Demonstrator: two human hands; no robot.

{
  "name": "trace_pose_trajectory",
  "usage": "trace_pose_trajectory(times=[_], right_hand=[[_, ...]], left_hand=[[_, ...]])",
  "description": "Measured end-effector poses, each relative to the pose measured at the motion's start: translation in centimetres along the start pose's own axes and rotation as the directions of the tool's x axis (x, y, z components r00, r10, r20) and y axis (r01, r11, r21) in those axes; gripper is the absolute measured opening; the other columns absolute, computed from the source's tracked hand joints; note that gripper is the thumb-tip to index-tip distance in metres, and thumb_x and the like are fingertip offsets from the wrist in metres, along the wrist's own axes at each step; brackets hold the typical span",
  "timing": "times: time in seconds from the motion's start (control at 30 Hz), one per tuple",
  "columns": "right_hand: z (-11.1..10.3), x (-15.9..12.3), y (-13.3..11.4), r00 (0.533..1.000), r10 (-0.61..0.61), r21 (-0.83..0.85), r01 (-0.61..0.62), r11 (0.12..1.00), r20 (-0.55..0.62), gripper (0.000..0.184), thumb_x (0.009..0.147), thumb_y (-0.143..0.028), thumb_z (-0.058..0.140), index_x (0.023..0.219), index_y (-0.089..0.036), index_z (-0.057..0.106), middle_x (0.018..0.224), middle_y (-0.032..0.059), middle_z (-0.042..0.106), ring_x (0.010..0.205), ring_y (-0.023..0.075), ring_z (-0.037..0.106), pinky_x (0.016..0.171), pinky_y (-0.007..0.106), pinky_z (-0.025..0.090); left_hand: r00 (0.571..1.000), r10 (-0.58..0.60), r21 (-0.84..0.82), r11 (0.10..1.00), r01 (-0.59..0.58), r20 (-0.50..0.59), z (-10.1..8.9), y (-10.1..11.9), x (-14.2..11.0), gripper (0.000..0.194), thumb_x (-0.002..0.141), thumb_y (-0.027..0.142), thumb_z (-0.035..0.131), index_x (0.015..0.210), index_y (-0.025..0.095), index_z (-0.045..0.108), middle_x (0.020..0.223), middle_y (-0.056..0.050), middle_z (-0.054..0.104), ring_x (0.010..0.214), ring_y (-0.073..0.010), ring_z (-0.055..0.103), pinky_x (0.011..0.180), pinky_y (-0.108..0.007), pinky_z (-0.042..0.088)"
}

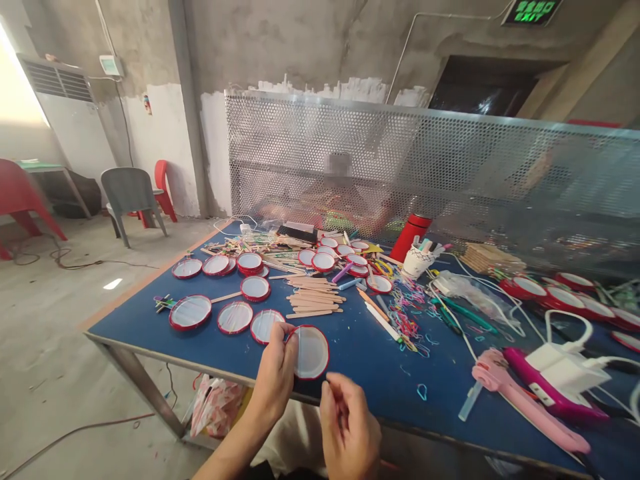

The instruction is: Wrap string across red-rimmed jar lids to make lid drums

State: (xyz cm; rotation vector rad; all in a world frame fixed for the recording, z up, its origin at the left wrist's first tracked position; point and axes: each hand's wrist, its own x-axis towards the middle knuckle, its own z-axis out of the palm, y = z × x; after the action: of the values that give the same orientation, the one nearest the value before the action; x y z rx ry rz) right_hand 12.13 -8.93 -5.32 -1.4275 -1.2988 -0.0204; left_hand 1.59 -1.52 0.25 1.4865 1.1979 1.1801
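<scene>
My left hand (276, 369) is closed on the left edge of a small round disc (313, 353) with a red rim and a pale, see-through face, tilted toward me at the table's front edge. Just below its lower right rim is my right hand (350, 423), fingers curled and thumb drawn to the fingertips. Whatever those fingertips may pinch is hidden. Similar red-rimmed discs (235, 317) lie beyond my left hand, one with a wooden stick (226, 297) against it. A stack of flat wooden sticks (313, 298) lies behind the held disc.
On the blue table (370, 400) are tangled coloured rubber bands (404, 303), markers (381, 320), green-handled pliers (467, 315), a pink tool (535, 407) and a purple power strip (550, 387) with white chargers. A red bottle (411, 237) and pen cup (417, 261) stand before a perforated metal screen (300, 147).
</scene>
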Motion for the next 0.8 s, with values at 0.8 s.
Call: trace_pose_trajectory(times=[0.8], right_hand=[[-11.7, 21.9, 11.0, 0.831, 0.395, -0.784, 0.078, 0.615, 0.392, 0.015, 0.097, -0.029, 0.058, 0.098, -0.016, 0.067, 0.099, 0.0056, 0.069, 0.088, 0.0175, 0.065, 0.077, 0.033, 0.052]], left_hand=[[0.948, 0.034, 0.075, 0.995, -0.061, 0.315, -1.0, 0.2, 1.3, 0.026, 0.081, 0.046, 0.061, 0.079, 0.021, 0.067, 0.069, 0.001, 0.068, 0.067, -0.0195, 0.062, 0.061, -0.024, 0.047]])
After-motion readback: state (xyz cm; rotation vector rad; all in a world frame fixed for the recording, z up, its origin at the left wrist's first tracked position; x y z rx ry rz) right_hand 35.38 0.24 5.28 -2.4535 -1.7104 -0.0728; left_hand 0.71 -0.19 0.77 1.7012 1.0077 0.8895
